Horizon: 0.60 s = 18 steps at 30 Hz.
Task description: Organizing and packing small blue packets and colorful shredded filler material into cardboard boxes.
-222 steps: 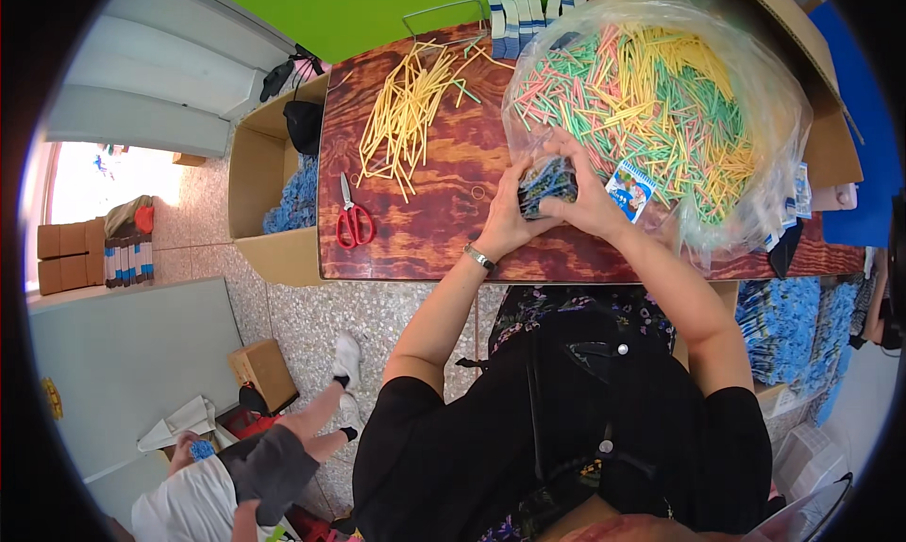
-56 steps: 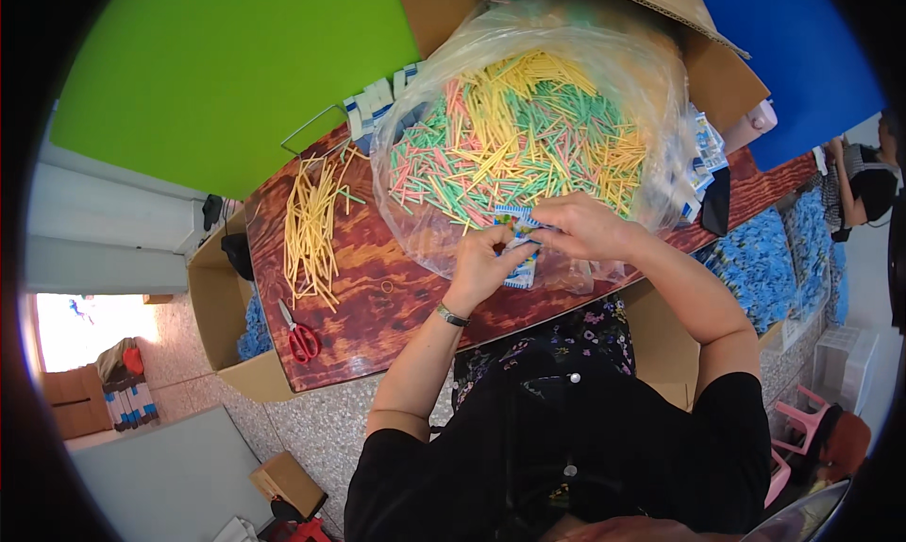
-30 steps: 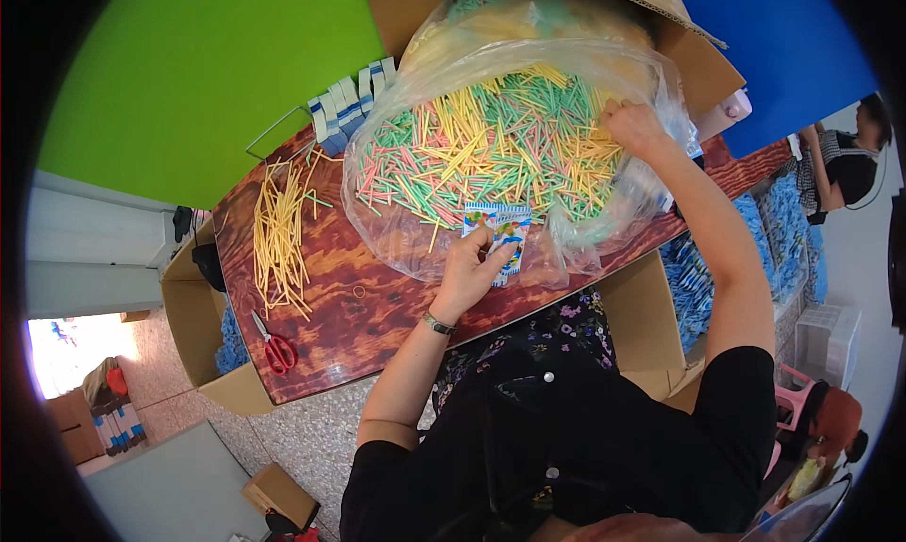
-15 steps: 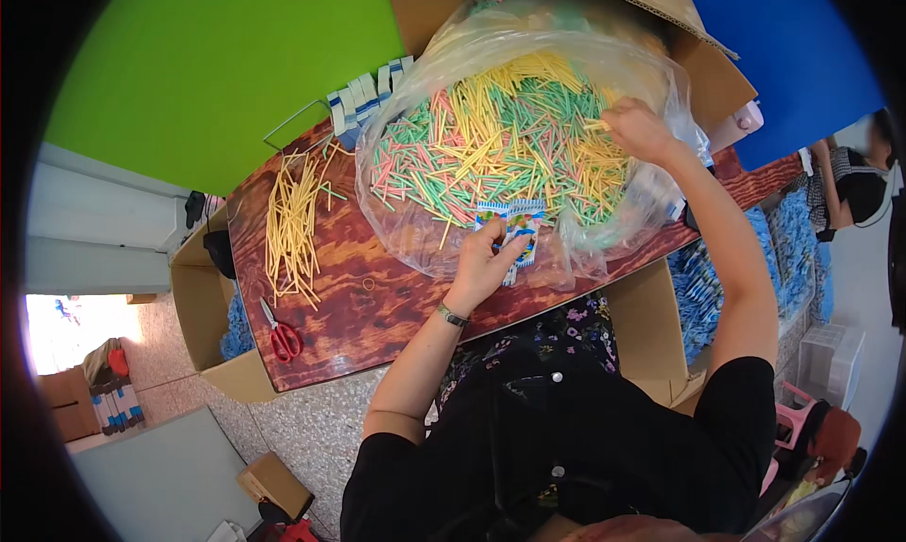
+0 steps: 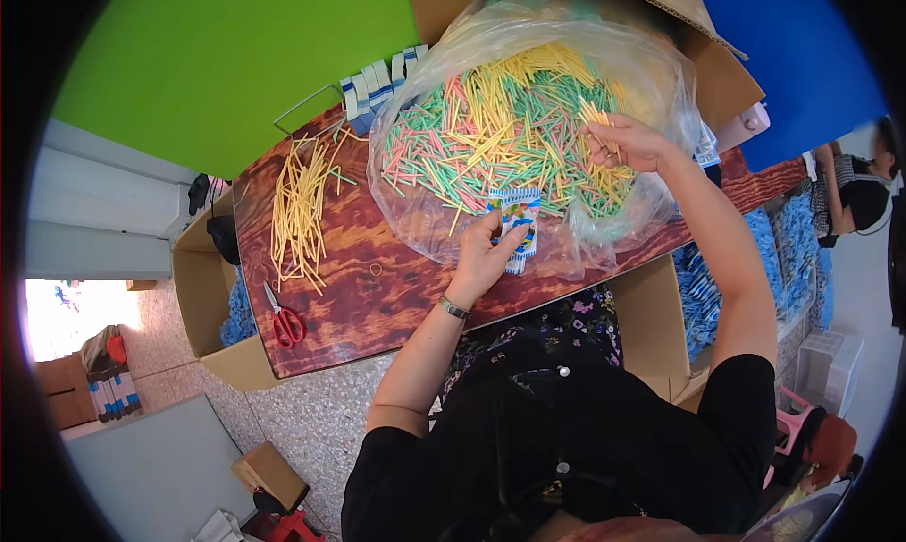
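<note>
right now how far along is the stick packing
Done: a row of filled packs stands at the table's far edge. In hand: left hand holds a small packet; right hand pinches sticks in the bag. Left: the bag remains heaped, plus the loose yellow pile.

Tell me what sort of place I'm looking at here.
Probably a small packing workshop: a wooden table holds a big clear bag of coloured sticks, cardboard boxes stand around it, and the left hand holds a small printed packet while the right hand picks sticks.
</note>
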Available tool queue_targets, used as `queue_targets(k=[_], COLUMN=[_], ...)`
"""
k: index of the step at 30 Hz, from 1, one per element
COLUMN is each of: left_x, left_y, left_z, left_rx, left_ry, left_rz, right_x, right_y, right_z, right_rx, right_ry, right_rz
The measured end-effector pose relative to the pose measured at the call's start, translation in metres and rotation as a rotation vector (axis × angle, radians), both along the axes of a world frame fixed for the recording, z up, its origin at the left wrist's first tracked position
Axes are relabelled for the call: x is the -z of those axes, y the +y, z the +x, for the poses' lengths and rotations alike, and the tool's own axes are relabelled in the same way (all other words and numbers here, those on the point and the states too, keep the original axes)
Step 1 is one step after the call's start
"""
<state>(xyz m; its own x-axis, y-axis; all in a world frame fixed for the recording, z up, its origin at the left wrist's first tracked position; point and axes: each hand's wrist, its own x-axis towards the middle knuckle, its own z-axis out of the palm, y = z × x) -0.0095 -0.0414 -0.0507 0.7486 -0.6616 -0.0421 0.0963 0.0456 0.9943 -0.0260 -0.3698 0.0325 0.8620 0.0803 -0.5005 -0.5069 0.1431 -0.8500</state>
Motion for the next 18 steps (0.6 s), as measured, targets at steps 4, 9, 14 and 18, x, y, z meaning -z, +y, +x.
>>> queue_targets(k=[4, 9, 14, 18], left_x=[-0.017, -0.017, -0.003, -0.017], left_y=[0.005, 0.013, 0.021, 0.020], left_z=[-0.002, -0.002, 0.002, 0.004], left_rx=[-0.016, -0.042, -0.077, -0.176], left_ry=[0.083, 0.055, -0.014, 0.063], left_rz=[-0.034, -0.037, -0.047, -0.163], right_x=[0.006, 0.009, 0.003, -0.008], right_y=[0.015, 0.025, 0.026, 0.038], right_z=[0.000, -0.001, 0.003, 0.006], right_rx=[0.016, -0.017, -0.299, -0.594], right_ry=[-0.001, 0.139, -0.035, -0.446], right_rz=[0.006, -0.208, -0.879, -1.553])
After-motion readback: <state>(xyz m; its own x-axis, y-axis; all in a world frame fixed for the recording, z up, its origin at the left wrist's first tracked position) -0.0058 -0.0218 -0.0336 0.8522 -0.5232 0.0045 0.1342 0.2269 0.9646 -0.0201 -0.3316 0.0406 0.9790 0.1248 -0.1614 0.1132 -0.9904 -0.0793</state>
